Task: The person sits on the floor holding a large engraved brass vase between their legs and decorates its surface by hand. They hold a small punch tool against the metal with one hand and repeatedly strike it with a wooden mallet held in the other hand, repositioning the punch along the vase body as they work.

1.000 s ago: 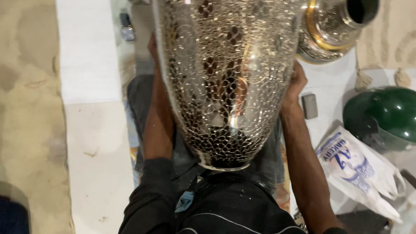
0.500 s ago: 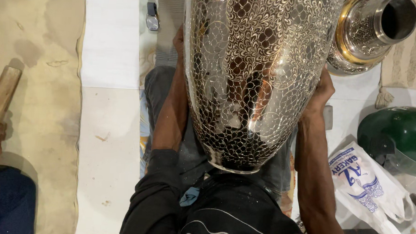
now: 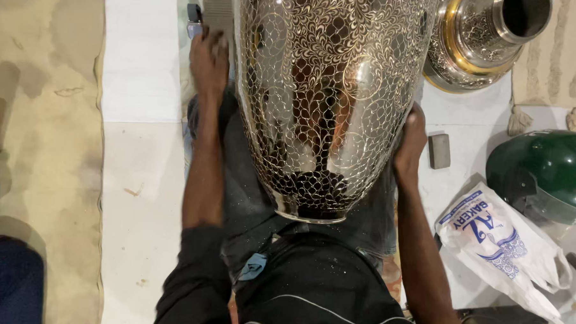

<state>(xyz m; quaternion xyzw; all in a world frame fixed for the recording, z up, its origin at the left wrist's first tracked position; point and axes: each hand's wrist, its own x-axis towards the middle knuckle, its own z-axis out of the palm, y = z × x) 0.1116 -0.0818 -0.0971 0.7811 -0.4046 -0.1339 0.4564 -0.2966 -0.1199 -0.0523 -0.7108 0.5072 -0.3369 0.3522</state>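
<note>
A large engraved metal vase [image 3: 329, 87] lies across my lap, its narrow base pointing at my body. Fine scale and leaf patterns cover its shiny surface. My right hand [image 3: 408, 144] presses flat against its right side and steadies it. My left hand [image 3: 208, 57] is off the vase, stretched along its left side over my knee. Its fingertips reach a small blue-grey object [image 3: 194, 15] lying on the white cloth [image 3: 141, 80]; I cannot see whether they grip it.
A second silver and gold metal vessel [image 3: 484, 35] lies at the top right. Right of me are a small grey block [image 3: 439, 150], a green helmet [image 3: 546, 171] and a white printed plastic bag [image 3: 496, 246]. Another person's dark blue clothing [image 3: 6, 280] shows at the lower left.
My left hand has left the vase's side and moved forward toward the small object. The view has shifted, so the vase appears further right. The wooden handle seen at the left edge is gone.
</note>
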